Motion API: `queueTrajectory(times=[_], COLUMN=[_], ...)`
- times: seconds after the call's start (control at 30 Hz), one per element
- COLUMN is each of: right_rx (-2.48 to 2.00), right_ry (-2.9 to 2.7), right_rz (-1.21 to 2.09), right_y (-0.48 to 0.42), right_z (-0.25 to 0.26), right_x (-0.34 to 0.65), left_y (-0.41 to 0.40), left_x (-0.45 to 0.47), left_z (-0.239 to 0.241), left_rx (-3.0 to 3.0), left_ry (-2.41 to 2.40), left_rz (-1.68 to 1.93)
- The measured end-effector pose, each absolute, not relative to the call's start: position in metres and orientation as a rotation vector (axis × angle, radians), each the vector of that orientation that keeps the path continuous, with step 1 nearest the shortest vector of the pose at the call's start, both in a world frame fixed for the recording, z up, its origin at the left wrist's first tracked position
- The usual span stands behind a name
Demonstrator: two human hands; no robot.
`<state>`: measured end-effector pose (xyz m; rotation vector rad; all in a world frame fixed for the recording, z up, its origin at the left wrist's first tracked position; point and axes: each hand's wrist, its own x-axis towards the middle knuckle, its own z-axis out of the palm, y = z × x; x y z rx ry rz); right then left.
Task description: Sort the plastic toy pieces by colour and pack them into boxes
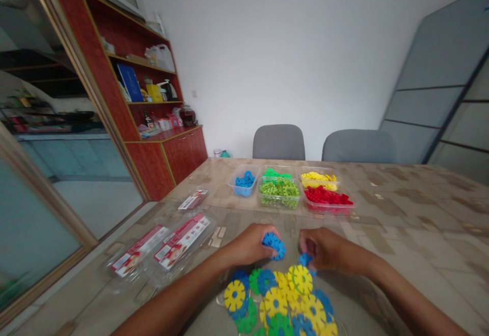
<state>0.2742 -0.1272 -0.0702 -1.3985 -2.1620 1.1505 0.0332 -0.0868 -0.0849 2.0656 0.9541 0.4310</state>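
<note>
My left hand (250, 245) pinches a blue snowflake-shaped disc (274, 244) just above the table. My right hand (324, 248) is curled close beside it, fingers closed on another blue disc (305, 260) at the top of a joined cluster of yellow, blue and green discs (280, 303) lying near the table's front edge. The two hands are a few centimetres apart.
Several clear tubs hold sorted discs: blue (244, 180), green (279, 192), yellow (319, 177), red (327, 198). Empty clear lids with red labels (179, 241) lie at the left. Two grey chairs (278, 142) stand behind the marbled table (412, 224). A red cabinet (160, 157) stands at the left.
</note>
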Motion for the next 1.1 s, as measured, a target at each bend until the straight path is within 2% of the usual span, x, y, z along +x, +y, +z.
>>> queueTrajectory(times=[0.3, 0.67, 1.1], right_rx=[-1.179, -1.177, -1.166], right_ry=[-1.771, -1.861, -1.993], right_rz=[1.351, 1.202, 1.212], right_y=[-0.121, -0.117, -0.12], right_z=[-0.101, -0.092, -0.09], right_x=[0.24, 0.252, 0.255], left_y=[-0.086, -0.079, -0.007], left_x=[0.036, 0.031, 0.01], left_z=[-0.092, -0.086, 0.003], left_rx=[1.958, 1.942, 1.905], left_ry=[0.965, 1.042, 1.359], left_rz=[0.498, 0.626, 1.092])
